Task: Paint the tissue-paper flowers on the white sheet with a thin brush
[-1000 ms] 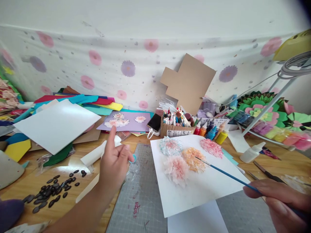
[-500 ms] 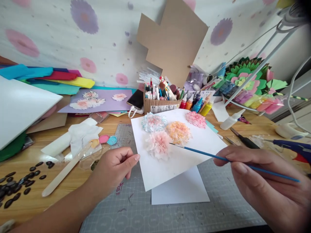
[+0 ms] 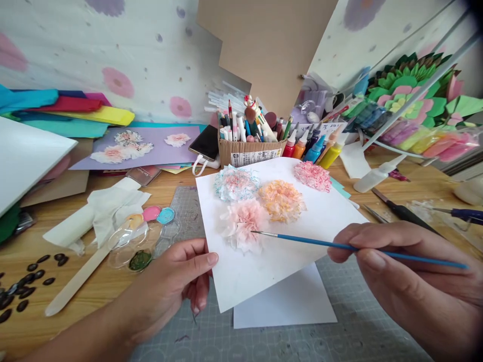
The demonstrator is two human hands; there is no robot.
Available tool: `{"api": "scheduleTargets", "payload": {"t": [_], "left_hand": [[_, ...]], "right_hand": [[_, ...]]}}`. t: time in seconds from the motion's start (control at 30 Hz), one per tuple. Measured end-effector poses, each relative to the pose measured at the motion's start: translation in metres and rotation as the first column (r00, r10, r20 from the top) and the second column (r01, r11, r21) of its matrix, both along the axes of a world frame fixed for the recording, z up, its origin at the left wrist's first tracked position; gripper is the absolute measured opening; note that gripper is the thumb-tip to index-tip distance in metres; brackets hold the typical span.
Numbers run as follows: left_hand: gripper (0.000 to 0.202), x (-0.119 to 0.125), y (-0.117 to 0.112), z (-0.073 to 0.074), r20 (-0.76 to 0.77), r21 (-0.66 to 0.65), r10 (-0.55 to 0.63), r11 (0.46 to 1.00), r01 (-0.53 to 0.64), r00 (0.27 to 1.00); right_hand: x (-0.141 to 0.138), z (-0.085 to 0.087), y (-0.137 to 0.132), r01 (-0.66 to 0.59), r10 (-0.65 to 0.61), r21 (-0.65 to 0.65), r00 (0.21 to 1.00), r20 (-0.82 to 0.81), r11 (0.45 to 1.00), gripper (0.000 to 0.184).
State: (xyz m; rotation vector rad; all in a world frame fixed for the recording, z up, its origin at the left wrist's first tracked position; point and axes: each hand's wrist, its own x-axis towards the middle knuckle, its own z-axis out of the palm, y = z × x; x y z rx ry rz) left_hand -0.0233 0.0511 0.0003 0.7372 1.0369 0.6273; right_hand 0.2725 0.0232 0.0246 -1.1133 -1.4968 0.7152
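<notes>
My right hand [image 3: 407, 271] is closed round a thin blue paintbrush [image 3: 309, 241]. The brush tip lies at the lower part of a pale pink paper flower [image 3: 245, 221]. That flower rests on a white sheet [image 3: 294, 251], beside a blue-edged flower [image 3: 236, 182], an orange flower [image 3: 283, 201] and a bright pink flower [image 3: 312, 176]. With thumb on top and fingers beneath, my left hand [image 3: 181, 276] pinches the left edge of the sheet. A second white paper [image 3: 283, 301] lies under it on the grey cutting mat [image 3: 162, 327].
Left of the mat are a round-welled palette [image 3: 151, 241] with paint, a wooden stick [image 3: 75, 281], crumpled tissue [image 3: 109, 206] and black seeds [image 3: 26, 286]. Behind stand a cardboard box of pens [image 3: 249, 153] and paint bottles [image 3: 302, 146]. Scissors [image 3: 403, 211] lie at right.
My left hand, loosely closed beside the sheet before, now grips its left edge. The brush tip has moved down and left, onto the pale pink flower. The view has shifted closer.
</notes>
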Motion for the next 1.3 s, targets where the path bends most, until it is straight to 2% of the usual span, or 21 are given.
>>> {"api": "scheduleTargets", "payload": {"t": [0.23,0.5,0.93,1.13,1.3], "left_hand": [[0.029,0.001,0.000,-0.001,0.021,0.009,0.016,1.000,-0.016,1.000],[0.027,0.001,-0.001,-0.003,0.014,0.021,0.006,1.000,-0.006,1.000],[0.029,0.000,-0.001,0.002,-0.049,0.033,-0.004,0.999,0.006,0.999],[0.028,0.000,0.001,0.002,-0.044,0.032,-0.009,0.999,0.011,0.999],[0.029,0.001,0.001,0.003,-0.035,0.025,-0.005,1.000,0.006,0.999]], "right_hand": [[-0.010,0.007,0.004,-0.019,0.019,0.008,1.000,0.005,1.000,0.006],[-0.010,0.005,0.006,-0.027,0.027,0.000,0.999,0.046,1.000,0.007],[-0.004,0.004,0.009,-0.017,0.018,0.037,1.000,-0.016,0.999,0.006],[-0.001,0.002,0.006,0.021,-0.020,-0.018,0.999,0.033,1.000,0.005],[0.005,-0.002,0.006,-0.001,0.001,-0.049,1.000,-0.002,0.999,0.009]]}}
